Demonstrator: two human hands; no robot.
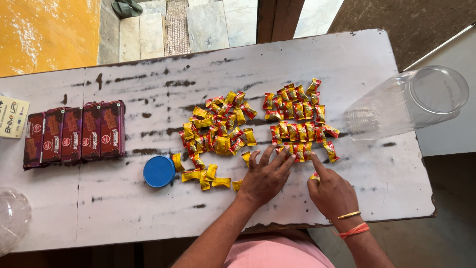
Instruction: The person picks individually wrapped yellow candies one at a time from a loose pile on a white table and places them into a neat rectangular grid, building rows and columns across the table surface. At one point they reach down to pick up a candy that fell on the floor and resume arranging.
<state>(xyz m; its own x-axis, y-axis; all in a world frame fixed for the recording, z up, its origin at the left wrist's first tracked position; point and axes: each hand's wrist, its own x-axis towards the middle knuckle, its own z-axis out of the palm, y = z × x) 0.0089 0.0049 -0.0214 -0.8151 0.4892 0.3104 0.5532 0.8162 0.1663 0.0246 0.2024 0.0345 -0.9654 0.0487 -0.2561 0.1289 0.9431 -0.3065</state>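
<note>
Two groups of small yellow-and-red wrapped candies lie on a worn white table (148, 208). The left one is a loose pile (218, 131); the right group (300, 116) is laid out in rows. My left hand (265, 176) rests flat with fingers spread, fingertips on candies between the two groups. My right hand (332, 191) points its index finger at the lower edge of the arranged rows, with one candy (314, 175) under its thumb side. A few yellow candies (206, 176) are scattered left of my left hand.
A blue round lid (159, 171) lies left of the candies. An empty clear plastic jar (406, 101) lies on its side at the right edge. A row of dark red biscuit packs (74, 133) sits at the left, beside a small card (12, 116). Another clear container (12, 218) shows at bottom left.
</note>
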